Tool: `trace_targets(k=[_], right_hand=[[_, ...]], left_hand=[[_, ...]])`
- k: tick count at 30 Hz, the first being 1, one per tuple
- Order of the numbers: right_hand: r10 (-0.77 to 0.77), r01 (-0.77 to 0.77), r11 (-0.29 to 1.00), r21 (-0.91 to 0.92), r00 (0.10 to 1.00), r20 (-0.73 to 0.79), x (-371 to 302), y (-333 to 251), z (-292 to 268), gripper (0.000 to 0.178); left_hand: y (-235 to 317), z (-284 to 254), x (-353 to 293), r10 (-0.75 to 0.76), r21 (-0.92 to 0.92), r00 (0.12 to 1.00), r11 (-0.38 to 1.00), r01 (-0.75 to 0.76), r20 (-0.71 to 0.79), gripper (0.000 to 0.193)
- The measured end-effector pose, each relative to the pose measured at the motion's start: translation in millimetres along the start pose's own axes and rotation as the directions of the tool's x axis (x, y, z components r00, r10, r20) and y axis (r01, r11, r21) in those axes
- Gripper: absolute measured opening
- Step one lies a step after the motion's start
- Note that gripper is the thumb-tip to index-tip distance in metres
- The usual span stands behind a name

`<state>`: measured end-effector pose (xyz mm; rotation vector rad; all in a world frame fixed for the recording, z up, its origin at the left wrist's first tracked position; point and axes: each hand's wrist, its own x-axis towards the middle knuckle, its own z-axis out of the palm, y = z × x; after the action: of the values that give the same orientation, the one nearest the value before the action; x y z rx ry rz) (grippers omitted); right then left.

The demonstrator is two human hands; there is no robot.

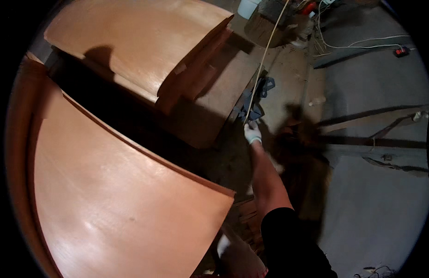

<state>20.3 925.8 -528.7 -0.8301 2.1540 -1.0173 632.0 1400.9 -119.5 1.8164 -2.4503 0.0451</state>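
My right hand (pixel 252 133), in a pale work glove, reaches forward on a bare forearm from a black sleeve. Its fingers are closed on the near end of a long, thin, pale yellow strip (pixel 266 51), which runs up past the top of the view. Whether this is wood or cord is not clear. Just beyond the hand, dark grey scraps (pixel 256 110) lie on the floor. By the big curved wooden panel (pixel 131 204) at lower left, a blurred white patch with bare skin shows. It may be my left hand, but its fingers cannot be made out.
Another curved wooden piece (pixel 135 39) stands at upper left, with a dark gap between it and the near panel. A grey surface (pixel 372 208) fills the right side. On it lies a white cable (pixel 358 46) with a red and black switch (pixel 401 52). A white bucket (pixel 247 7) stands far back.
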Motion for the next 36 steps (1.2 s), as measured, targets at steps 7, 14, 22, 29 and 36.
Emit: trace_targets(k=[7,14,22,29,36], right_hand=[[0.139,-0.163,0.966,0.203,0.982,0.129,-106.3,-61.1,149.1,0.035],[-0.155,0.113,0.980,0.166,0.951,0.269,-156.2,-91.8,67.0,0.027],[-0.121,-0.057,0.959,0.276,0.801,0.586,-240.0,-182.8,-33.4,0.018],[-0.025,-0.336,0.839,0.428,0.762,0.647,-327.0,-272.0,-87.8,0.015],[-0.159,-0.471,0.626,0.621,0.703,0.693,-424.8,-321.6,-133.5,0.010]], left_hand=[[44.7,-44.0,-17.9,-0.176,0.230,0.980,0.961,0.151,0.090,0.053],[56.3,-28.2,8.8,-0.158,0.190,0.987,0.968,0.162,-0.037,0.058],[70.3,-48.4,31.8,-0.250,-0.001,0.965,0.968,0.251,0.080,0.069],[74.5,-61.4,31.9,-0.340,-0.097,0.923,0.928,0.361,0.179,0.065],[77.0,-63.4,32.7,-0.331,-0.125,0.943,0.935,0.333,0.033,0.064]])
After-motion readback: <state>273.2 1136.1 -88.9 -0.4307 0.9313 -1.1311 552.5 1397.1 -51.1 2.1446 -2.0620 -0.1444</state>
